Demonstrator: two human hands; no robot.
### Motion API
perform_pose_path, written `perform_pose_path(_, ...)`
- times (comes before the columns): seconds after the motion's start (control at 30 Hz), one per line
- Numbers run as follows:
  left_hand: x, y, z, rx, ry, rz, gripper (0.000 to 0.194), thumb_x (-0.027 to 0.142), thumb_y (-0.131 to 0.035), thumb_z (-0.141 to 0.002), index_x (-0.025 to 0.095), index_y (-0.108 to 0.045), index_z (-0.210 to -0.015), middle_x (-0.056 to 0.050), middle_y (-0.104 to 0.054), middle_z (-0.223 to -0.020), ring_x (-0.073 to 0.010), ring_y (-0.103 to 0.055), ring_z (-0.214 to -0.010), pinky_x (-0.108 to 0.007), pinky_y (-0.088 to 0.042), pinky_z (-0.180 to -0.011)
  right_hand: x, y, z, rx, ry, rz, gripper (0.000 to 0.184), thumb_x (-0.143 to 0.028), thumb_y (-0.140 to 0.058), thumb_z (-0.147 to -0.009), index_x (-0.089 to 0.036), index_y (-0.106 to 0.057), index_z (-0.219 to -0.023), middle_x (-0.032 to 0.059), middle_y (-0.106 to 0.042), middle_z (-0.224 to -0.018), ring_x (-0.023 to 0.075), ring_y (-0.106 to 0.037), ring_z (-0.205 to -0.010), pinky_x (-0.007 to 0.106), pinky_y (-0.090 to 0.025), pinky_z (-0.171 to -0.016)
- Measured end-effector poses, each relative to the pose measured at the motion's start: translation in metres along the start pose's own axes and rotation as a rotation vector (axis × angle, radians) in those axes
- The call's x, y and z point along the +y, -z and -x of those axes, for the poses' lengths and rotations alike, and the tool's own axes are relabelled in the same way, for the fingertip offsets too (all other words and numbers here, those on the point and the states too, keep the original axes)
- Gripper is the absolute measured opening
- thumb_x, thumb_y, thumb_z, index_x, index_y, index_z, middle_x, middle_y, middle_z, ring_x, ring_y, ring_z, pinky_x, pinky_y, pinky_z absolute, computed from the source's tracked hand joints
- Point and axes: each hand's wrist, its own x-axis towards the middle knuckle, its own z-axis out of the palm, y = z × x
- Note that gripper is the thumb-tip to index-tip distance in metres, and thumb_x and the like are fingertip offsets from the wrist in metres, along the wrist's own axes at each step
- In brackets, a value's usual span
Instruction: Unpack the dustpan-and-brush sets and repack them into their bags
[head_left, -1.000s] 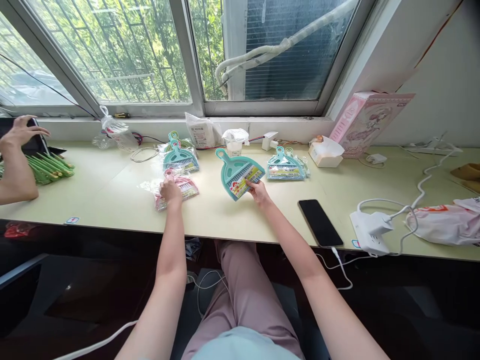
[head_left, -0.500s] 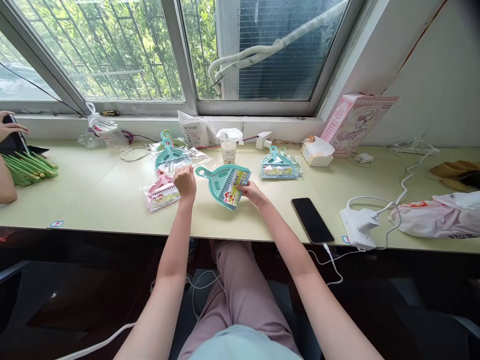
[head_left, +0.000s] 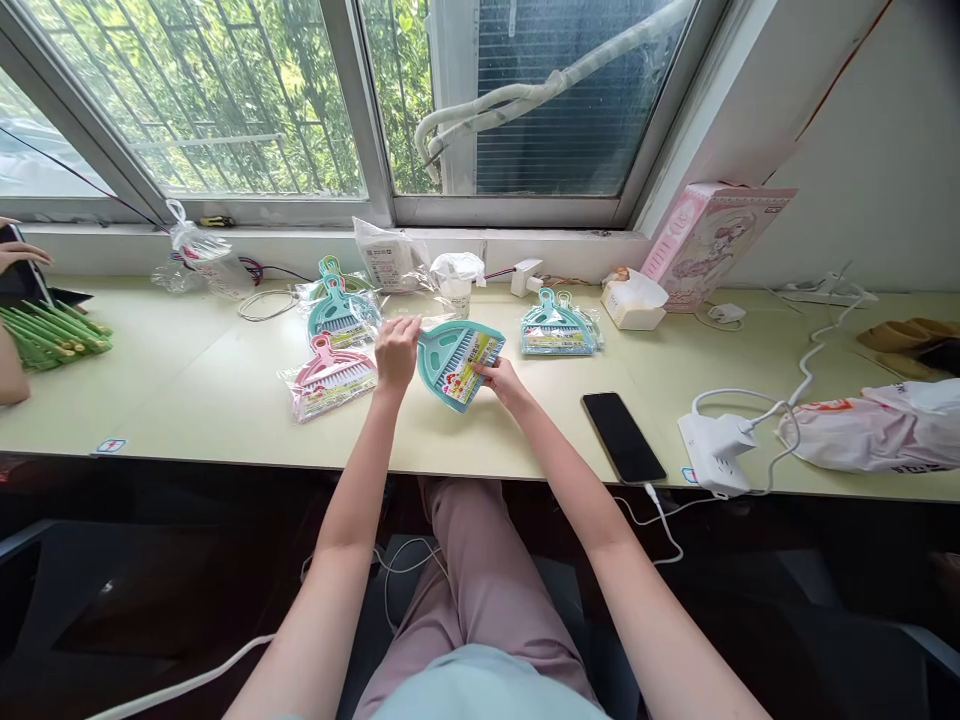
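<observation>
A teal dustpan (head_left: 444,358) with a small brush and a printed card (head_left: 469,366) in it is held over the table, its handle pointing left. My right hand (head_left: 501,382) pinches its wide edge at the card. My left hand (head_left: 397,352) is closed over the handle end, which it hides; clear plastic film (head_left: 429,308) shows by its fingers. Left of that hand lies a pink dustpan set (head_left: 330,380) in a clear bag. Behind it are teal and green bagged sets (head_left: 341,312). Another stack of teal sets (head_left: 559,328) lies to the right.
A black phone (head_left: 622,437) on a cable and a white power strip (head_left: 716,455) lie along the front edge at right. A tissue pack (head_left: 634,300), a pink box (head_left: 716,245) and a cup (head_left: 456,290) stand at the back. Another person's hand (head_left: 22,254) is at far left.
My left hand has moved right, from beside the handle's end to over it. The dustpan has barely shifted, and my right hand keeps its hold on the edge.
</observation>
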Motion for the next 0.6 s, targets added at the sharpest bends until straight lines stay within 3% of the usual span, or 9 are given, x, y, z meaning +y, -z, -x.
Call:
perform_pose_path(0.17, 0.017, -0.006, 0.004, -0.13, -0.133, 0.034, 0.027, 0.02, -0.06, -0.087, 0.03, -0.073, -0.108, -0.007, -0.068, -0.121, -0.0299, -0.049, -0.13, -0.058, -0.005, -0.122, 0.005, -0.004, -0.001, 0.04, 0.016, -0.112, 0.032, -0.019, -0.088, -0.058, -0.017, -0.067, -0.083, 0.0063, -0.076, -0.088, 0.0249, -0.073, -0.089, 0.038, -0.062, -0.081)
perform_pose_path(0.4, 0.043, -0.006, 0.006, -0.123, -0.192, -0.042, 0.024, 0.021, -0.059, -0.088, 0.032, -0.073, -0.105, -0.004, -0.06, -0.136, -0.0306, -0.035, -0.142, -0.063, 0.015, -0.117, 0.009, -0.008, 0.0, 0.144, 0.093, -0.273, 0.029, -0.023, -0.082, -0.066, -0.02, -0.062, -0.087, 0.0042, -0.075, -0.094, 0.022, -0.071, -0.098, 0.034, -0.061, -0.086)
perform_pose_path(0.6, 0.06, -0.013, 0.004, -0.279, -0.263, 0.03, 0.019, 0.028, -0.062, -0.088, 0.03, -0.074, -0.102, -0.006, -0.059, -0.138, -0.0307, -0.033, -0.144, -0.06, 0.017, -0.118, 0.007, -0.01, 0.002, 0.001, 0.074, -0.261, 0.035, -0.02, -0.086, -0.059, -0.018, -0.066, -0.088, 0.0052, -0.075, -0.091, 0.0242, -0.07, -0.099, 0.035, -0.06, -0.086)
